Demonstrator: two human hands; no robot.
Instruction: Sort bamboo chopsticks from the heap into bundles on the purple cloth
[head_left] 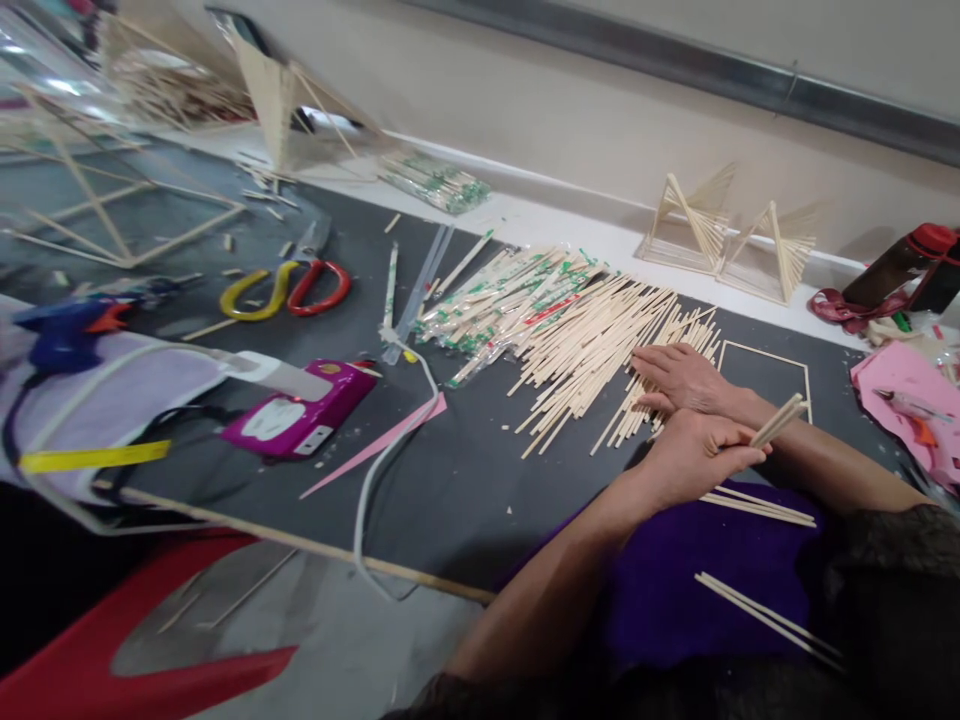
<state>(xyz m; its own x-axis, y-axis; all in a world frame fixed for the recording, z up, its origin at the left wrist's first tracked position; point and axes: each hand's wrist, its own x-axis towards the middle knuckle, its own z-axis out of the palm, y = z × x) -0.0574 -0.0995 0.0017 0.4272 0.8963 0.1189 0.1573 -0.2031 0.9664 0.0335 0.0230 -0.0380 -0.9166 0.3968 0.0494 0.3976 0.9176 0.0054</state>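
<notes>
Light wooden sticks (592, 345) lie in a loose heap on the dark tabletop. My right hand (682, 378) rests palm down on the heap's right side, fingers extended and slightly apart. Just in front of it, my left hand (694, 455) pinches a small bundle of sticks (780, 420) between thumb and fingers, its ends pointing up to the right. This hand overlaps my right wrist. Below, a few sticks (757, 505) lie on purple cloth (667, 590), with another pair (757, 610) lower down. Sticks in printed wrappers (495, 300) adjoin the heap.
Scissors (322, 288), a magenta device (304, 410) with a pale cable (367, 470) and a blue glue gun (64, 335) lie left. Stick models (694, 225) stand behind. A square stick frame (806, 385), bottle (892, 265) and pink sheet (904, 385) are right.
</notes>
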